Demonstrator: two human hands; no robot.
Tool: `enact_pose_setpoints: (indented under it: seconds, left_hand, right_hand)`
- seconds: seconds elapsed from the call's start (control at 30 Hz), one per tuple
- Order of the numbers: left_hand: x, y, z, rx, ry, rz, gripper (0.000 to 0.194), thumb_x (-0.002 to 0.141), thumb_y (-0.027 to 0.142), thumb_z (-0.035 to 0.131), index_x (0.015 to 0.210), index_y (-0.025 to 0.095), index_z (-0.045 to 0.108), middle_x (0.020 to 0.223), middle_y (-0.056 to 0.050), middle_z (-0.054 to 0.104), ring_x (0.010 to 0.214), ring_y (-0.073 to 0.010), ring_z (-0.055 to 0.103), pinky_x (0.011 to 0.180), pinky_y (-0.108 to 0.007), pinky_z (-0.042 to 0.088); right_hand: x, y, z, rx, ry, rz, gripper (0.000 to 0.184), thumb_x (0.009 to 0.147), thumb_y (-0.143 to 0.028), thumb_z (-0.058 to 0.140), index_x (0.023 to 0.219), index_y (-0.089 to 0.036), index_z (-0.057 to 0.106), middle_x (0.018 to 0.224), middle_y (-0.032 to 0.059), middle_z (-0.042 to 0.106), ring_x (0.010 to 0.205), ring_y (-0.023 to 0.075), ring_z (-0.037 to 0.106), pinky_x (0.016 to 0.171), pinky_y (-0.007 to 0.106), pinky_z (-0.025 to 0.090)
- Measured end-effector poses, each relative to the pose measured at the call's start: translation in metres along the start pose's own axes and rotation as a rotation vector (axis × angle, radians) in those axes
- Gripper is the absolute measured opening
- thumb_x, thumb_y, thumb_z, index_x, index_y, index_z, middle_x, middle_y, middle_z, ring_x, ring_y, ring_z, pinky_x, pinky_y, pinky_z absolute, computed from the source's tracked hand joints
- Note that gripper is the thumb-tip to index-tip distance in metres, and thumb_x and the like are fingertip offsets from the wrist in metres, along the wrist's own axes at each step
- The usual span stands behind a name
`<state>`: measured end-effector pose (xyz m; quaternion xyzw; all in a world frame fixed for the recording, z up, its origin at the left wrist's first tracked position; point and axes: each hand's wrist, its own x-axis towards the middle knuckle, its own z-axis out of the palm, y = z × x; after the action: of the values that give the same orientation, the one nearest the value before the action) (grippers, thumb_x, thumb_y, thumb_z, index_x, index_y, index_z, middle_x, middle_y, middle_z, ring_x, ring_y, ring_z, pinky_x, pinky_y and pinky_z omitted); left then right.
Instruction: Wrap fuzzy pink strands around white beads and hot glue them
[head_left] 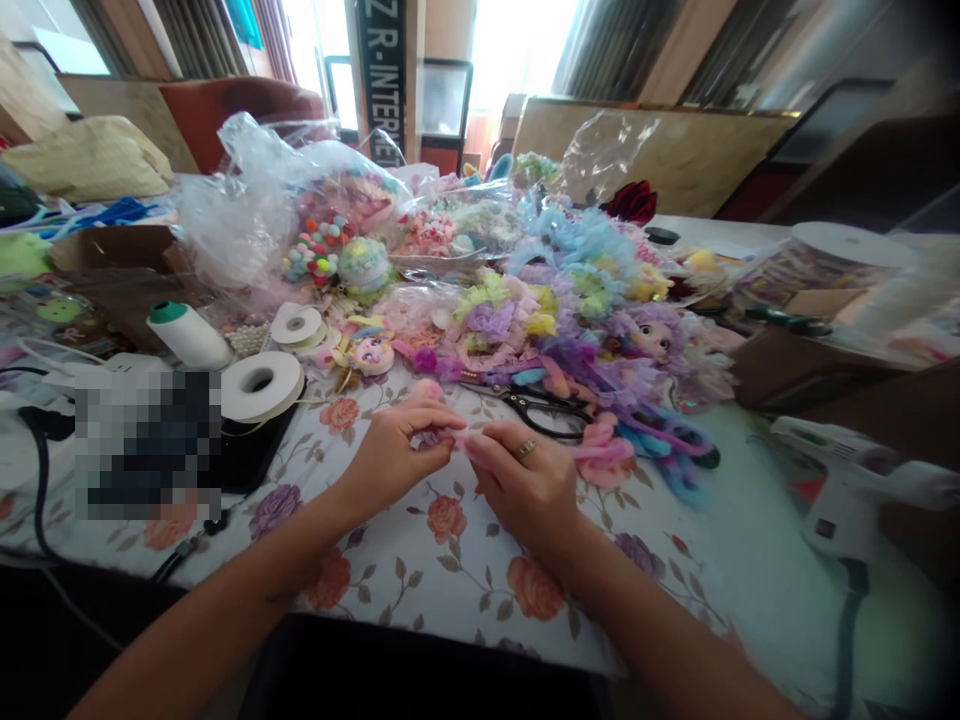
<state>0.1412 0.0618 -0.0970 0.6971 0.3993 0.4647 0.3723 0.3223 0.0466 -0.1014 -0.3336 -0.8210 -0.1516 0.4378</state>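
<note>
My left hand (405, 445) and my right hand (529, 480) almost meet over the flowered tablecloth (375, 570). Between their pinched fingertips runs a fuzzy pink pipe cleaner (459, 438), mostly covered by the fingers. A ring sits on a right-hand finger. Fluffy pink pieces (609, 452) lie just right of the right hand; whether they join the held strand, I cannot tell. Behind the right hand rest black-handled scissors (551, 412). Past the left hand is a small doll face (371, 352) with coloured trim.
Ribbon rolls (262, 388) and a thread cone (191, 335) stand on the left, near cables. A heap of pastel tulle (577, 250) and plastic bags (247, 200) spans the back. At right are a white glue gun (847, 490) and a cardboard box (780, 365).
</note>
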Motion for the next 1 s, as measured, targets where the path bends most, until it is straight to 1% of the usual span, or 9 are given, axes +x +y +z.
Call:
enact_pose_setpoints:
  seconds: [0.17, 0.27, 0.43, 0.53, 0.67, 0.8, 0.87, 0.93, 1.0]
  left_hand:
    - [-0.001, 0.0, 0.001, 0.191, 0.0, 0.145, 0.026, 0.076, 0.006, 0.062, 0.091, 0.021, 0.077, 0.096, -0.006, 0.076, 0.091, -0.021, 0.07, 0.087, -0.034, 0.056]
    - [-0.001, -0.002, 0.001, 0.202, -0.015, 0.155, 0.026, 0.076, 0.006, 0.062, 0.091, 0.02, 0.077, 0.095, -0.006, 0.076, 0.09, -0.0204, 0.07, 0.086, -0.034, 0.056]
    - [0.001, -0.005, -0.003, 0.024, -0.051, 0.036, 0.021, 0.079, 0.012, 0.063, 0.093, 0.019, 0.077, 0.1, -0.008, 0.072, 0.098, -0.0218, 0.067, 0.089, -0.035, 0.053]
    - [0.002, -0.003, -0.004, -0.044, -0.077, 0.026, 0.02, 0.081, 0.013, 0.062, 0.093, 0.019, 0.077, 0.1, -0.009, 0.069, 0.098, -0.021, 0.065, 0.087, -0.034, 0.052]
    - [0.002, 0.002, -0.002, -0.146, -0.038, -0.059, 0.022, 0.078, 0.016, 0.067, 0.099, 0.017, 0.073, 0.096, -0.008, 0.069, 0.089, -0.018, 0.065, 0.082, -0.03, 0.054]
    - [0.003, 0.008, -0.002, -0.223, -0.014, -0.111, 0.017, 0.074, 0.016, 0.07, 0.091, 0.013, 0.073, 0.093, -0.008, 0.07, 0.086, -0.0169, 0.064, 0.079, -0.028, 0.053]
    - [0.003, 0.009, -0.003, -0.242, -0.025, -0.142, 0.018, 0.074, 0.018, 0.071, 0.091, 0.013, 0.074, 0.092, -0.008, 0.07, 0.084, -0.0163, 0.063, 0.073, -0.026, 0.052]
    - [0.003, 0.009, -0.004, -0.266, -0.054, -0.208, 0.02, 0.074, 0.021, 0.073, 0.093, 0.013, 0.074, 0.086, -0.006, 0.07, 0.074, -0.0137, 0.06, 0.063, -0.023, 0.049]
    - [0.002, 0.007, -0.005, -0.305, -0.079, -0.283, 0.023, 0.075, 0.024, 0.074, 0.095, 0.014, 0.075, 0.077, -0.004, 0.068, 0.063, -0.0104, 0.055, 0.054, -0.021, 0.043]
  right_hand:
    - [0.002, 0.001, -0.001, -0.036, -0.002, -0.087, 0.013, 0.089, -0.004, 0.057, 0.089, -0.014, 0.065, 0.074, 0.0044, 0.068, 0.064, 0.0136, 0.057, 0.057, 0.025, 0.046]
    - [0.002, 0.001, -0.001, -0.064, -0.012, -0.119, 0.016, 0.09, -0.004, 0.055, 0.09, -0.015, 0.065, 0.074, 0.0035, 0.068, 0.062, 0.0137, 0.057, 0.056, 0.026, 0.045]
    - [0.001, 0.001, -0.001, -0.026, 0.008, -0.08, 0.012, 0.091, -0.009, 0.057, 0.091, -0.018, 0.065, 0.075, 0.0037, 0.068, 0.067, 0.0145, 0.062, 0.06, 0.026, 0.049]
    - [0.0, 0.0, 0.0, 0.036, 0.007, -0.01, 0.011, 0.089, -0.008, 0.061, 0.09, -0.019, 0.064, 0.077, 0.0043, 0.069, 0.068, 0.0147, 0.063, 0.062, 0.026, 0.051]
    - [-0.002, 0.0, 0.001, 0.158, 0.022, 0.111, 0.009, 0.086, -0.01, 0.065, 0.088, -0.019, 0.063, 0.079, 0.0055, 0.066, 0.068, 0.0153, 0.063, 0.061, 0.026, 0.052]
    - [-0.001, 0.0, 0.0, 0.23, 0.034, 0.198, 0.007, 0.085, -0.013, 0.068, 0.088, -0.019, 0.064, 0.081, 0.0058, 0.065, 0.07, 0.016, 0.063, 0.062, 0.027, 0.052]
    - [0.0, 0.0, 0.0, 0.26, 0.039, 0.226, 0.007, 0.085, -0.014, 0.069, 0.087, -0.018, 0.064, 0.081, 0.0056, 0.064, 0.07, 0.0157, 0.063, 0.063, 0.026, 0.052]
    - [0.001, 0.0, -0.001, 0.283, 0.042, 0.246, 0.007, 0.084, -0.014, 0.07, 0.085, -0.018, 0.065, 0.08, 0.0055, 0.063, 0.07, 0.0154, 0.063, 0.063, 0.026, 0.051]
    - [0.002, 0.0, -0.001, 0.298, 0.042, 0.257, 0.007, 0.084, -0.015, 0.071, 0.083, -0.018, 0.064, 0.079, 0.0052, 0.063, 0.07, 0.0152, 0.062, 0.062, 0.025, 0.051]
